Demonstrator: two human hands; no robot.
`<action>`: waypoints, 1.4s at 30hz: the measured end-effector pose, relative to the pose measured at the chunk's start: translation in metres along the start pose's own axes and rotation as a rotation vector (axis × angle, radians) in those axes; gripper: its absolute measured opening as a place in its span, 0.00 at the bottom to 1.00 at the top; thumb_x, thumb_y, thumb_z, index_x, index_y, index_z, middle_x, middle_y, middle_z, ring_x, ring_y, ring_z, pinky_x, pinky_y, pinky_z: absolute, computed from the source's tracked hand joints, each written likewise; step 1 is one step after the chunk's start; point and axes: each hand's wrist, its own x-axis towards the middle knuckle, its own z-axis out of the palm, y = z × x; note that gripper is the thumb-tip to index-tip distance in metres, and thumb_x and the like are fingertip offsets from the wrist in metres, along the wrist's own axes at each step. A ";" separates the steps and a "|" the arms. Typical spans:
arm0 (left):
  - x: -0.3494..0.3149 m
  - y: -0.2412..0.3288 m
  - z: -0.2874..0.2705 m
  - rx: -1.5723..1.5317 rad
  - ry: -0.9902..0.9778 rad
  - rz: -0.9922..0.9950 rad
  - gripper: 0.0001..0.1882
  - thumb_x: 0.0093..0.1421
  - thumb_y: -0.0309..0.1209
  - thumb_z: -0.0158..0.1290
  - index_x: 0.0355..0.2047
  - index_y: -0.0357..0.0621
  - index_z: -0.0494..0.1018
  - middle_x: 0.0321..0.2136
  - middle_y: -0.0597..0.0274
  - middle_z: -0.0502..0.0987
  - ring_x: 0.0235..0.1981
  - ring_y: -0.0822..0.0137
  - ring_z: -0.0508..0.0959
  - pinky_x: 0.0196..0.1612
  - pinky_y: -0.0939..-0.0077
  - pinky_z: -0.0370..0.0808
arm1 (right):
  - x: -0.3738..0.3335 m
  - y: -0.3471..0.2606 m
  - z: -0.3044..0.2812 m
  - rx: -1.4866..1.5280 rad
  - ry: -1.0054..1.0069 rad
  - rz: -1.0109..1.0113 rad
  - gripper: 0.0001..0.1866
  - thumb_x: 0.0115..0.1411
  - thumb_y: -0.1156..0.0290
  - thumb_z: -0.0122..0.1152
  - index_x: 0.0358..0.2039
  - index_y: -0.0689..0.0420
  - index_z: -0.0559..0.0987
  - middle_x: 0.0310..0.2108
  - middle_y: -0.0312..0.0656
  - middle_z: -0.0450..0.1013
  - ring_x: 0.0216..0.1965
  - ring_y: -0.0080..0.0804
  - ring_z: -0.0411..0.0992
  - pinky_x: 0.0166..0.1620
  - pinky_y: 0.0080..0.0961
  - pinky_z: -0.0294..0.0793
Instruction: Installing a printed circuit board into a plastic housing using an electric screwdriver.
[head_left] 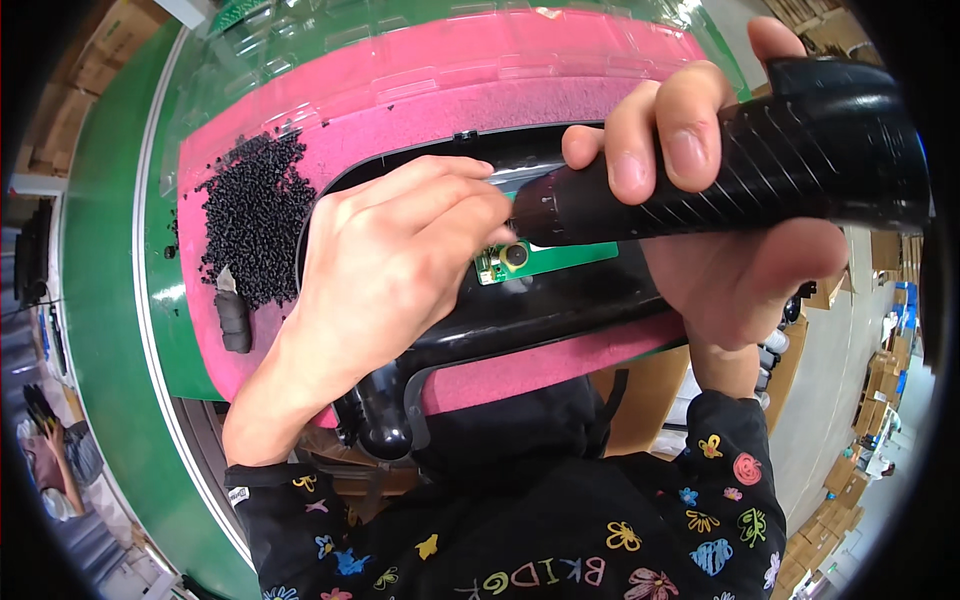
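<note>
A black electric screwdriver (780, 150) with a grooved grip lies nearly level in my right hand (690, 150), its fingers wrapped over the grip and its thumb underneath. Its tapered tip points left, over a green circuit board (575, 260) with a round black part on it. That board sits inside a black plastic housing (530, 325), which has a curved leg at its lower left. Right beside the screwdriver tip, my left hand (400, 245) has its fingers pinched together over the board's left end. Whatever they hold is hidden behind the fingers and the tip.
Under the housing is a pink mat (450, 110) on a green table (105, 230). A heap of small black screws (255, 215) lies at the left, with a black wrapped roll (233, 320) below it. Transparent plastic trays (400, 60) line the far side. Cardboard boxes (880, 385) stand off right.
</note>
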 end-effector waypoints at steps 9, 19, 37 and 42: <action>0.000 -0.007 -0.005 -0.157 -0.114 -0.143 0.08 0.49 0.22 0.63 0.31 0.40 0.76 0.29 0.61 0.79 0.33 0.59 0.77 0.34 0.66 0.77 | 0.002 0.007 0.007 -0.011 0.004 0.093 0.55 0.53 0.33 0.60 0.71 0.50 0.49 0.36 0.31 0.67 0.36 0.28 0.70 0.50 0.38 0.71; -0.003 -0.012 -0.005 -0.385 -0.351 -0.228 0.09 0.48 0.23 0.64 0.29 0.35 0.77 0.28 0.57 0.78 0.35 0.54 0.75 0.41 0.62 0.75 | 0.005 -0.007 0.040 -0.144 0.210 0.337 0.56 0.50 0.33 0.62 0.70 0.50 0.51 0.34 0.32 0.69 0.34 0.28 0.71 0.48 0.35 0.72; 0.000 -0.009 -0.009 -0.198 0.015 -0.390 0.07 0.60 0.27 0.57 0.34 0.34 0.78 0.26 0.51 0.80 0.27 0.58 0.81 0.32 0.71 0.74 | 0.016 0.016 0.007 -0.016 -0.227 0.234 0.51 0.50 0.35 0.64 0.68 0.47 0.55 0.30 0.32 0.69 0.33 0.29 0.71 0.47 0.36 0.71; 0.001 -0.012 -0.013 -0.167 -0.059 -0.498 0.09 0.62 0.28 0.55 0.31 0.33 0.75 0.23 0.48 0.77 0.23 0.56 0.78 0.29 0.67 0.73 | 0.028 0.027 -0.009 0.075 -0.455 0.174 0.49 0.51 0.36 0.65 0.67 0.47 0.57 0.29 0.34 0.69 0.32 0.30 0.72 0.44 0.35 0.70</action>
